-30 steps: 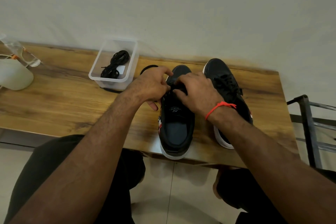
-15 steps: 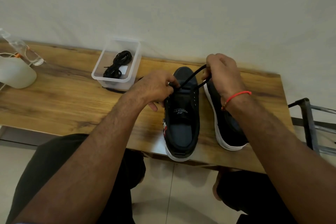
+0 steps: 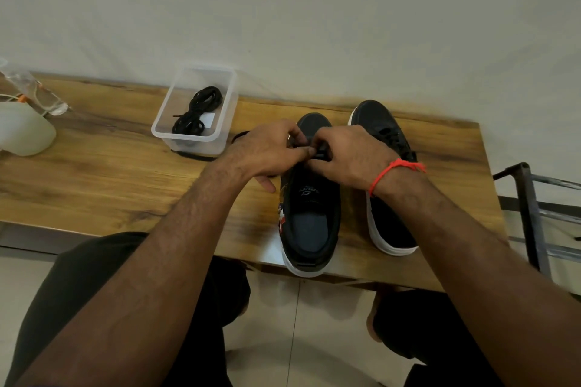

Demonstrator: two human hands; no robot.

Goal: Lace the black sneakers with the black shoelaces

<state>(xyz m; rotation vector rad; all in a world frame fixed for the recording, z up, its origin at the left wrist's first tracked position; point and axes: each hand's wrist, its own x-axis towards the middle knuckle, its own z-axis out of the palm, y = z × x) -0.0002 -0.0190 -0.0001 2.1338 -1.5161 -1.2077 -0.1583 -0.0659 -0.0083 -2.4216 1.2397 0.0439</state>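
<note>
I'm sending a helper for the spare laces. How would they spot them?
On the wooden table, left of the two sneakers, stands a clear plastic box. The spare laces lie coiled inside it, the only black bundle in a see-through container.

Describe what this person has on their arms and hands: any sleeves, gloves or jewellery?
Both forearms are bare, with no sleeves in view and no gloves. The right hand has a thin red-orange thread tied round its wrist, a loose end sticking out. The left hand wears nothing visible.

Black sneakers (image 3: 309, 198), white soles (red patch on side); black laces (image 3: 196, 111); red wrist thread (image 3: 388, 170); wood-grain table (image 3: 110, 173).
</note>
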